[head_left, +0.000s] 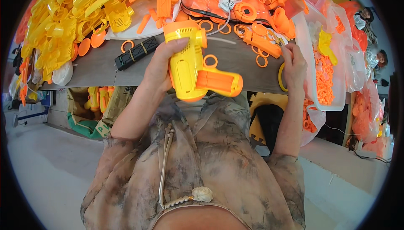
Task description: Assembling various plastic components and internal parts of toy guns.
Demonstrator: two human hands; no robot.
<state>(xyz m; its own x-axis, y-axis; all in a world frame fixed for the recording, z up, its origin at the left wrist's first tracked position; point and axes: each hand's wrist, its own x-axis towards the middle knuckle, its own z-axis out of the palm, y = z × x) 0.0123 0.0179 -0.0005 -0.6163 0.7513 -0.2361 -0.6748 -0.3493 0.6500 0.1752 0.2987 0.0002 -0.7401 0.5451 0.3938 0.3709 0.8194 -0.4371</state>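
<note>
My left hand (162,63) is wrapped around the body of a yellow and orange toy gun (184,66), thumb on its vented side. The toy is held above the table's near edge, with its orange-faced handle (219,82) pointing right. My right hand (293,63) is at the table's right side, fingers bent and pinched together; what they hold, if anything, is hidden. Beside that hand lies a yellow loop (281,78), partly covered by it. Just left of the fingertips are an orange toy part (263,45) and several orange rings (261,61).
Yellow shell halves (59,32) are heaped at left. Orange parts (248,13) pile up at the back. A black strapped bundle (136,53) lies on the grey table (101,63). A clear bin (330,106) of small orange pieces stands at right. Below left is an open sack (80,122).
</note>
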